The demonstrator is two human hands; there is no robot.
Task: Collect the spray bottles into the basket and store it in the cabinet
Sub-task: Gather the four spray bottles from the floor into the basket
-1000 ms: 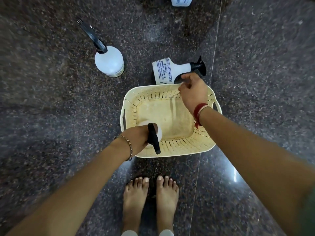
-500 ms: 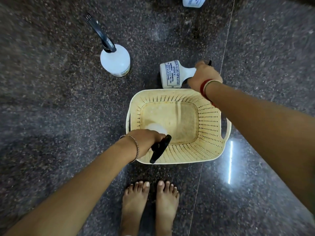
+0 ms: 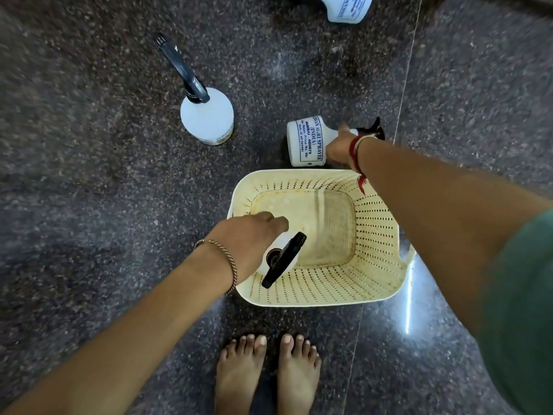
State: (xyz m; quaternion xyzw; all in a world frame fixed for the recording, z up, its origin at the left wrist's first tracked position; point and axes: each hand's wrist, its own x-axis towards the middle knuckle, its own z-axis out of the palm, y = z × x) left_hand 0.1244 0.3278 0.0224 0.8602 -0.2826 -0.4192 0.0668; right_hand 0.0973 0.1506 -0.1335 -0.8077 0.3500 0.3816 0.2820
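Note:
A cream perforated basket (image 3: 374, 295) stands on the dark granite floor in front of me. My left hand (image 3: 248, 241) is over its near left corner, closed around the shoulder of an upright white spray bottle (image 3: 288, 253) with a black trigger, inside the basket. Just beyond the far rim lies a white labelled spray bottle (image 3: 305, 142) on its side. My right hand (image 3: 341, 148) grips it at the neck, and its black trigger head pokes out behind my wrist. A third white bottle (image 3: 206, 118) with a long dark trigger stands upright to the far left.
Part of another white labelled bottle (image 3: 347, 7) shows at the top edge. My bare feet (image 3: 266, 372) are just behind the basket. A thin floor seam (image 3: 404, 85) runs past the basket's right side.
My right hand moved from above the basket's far rim out to the lying bottle and closed on its neck. My left hand kept its bottle in the basket's near left corner; the trigger swung round.

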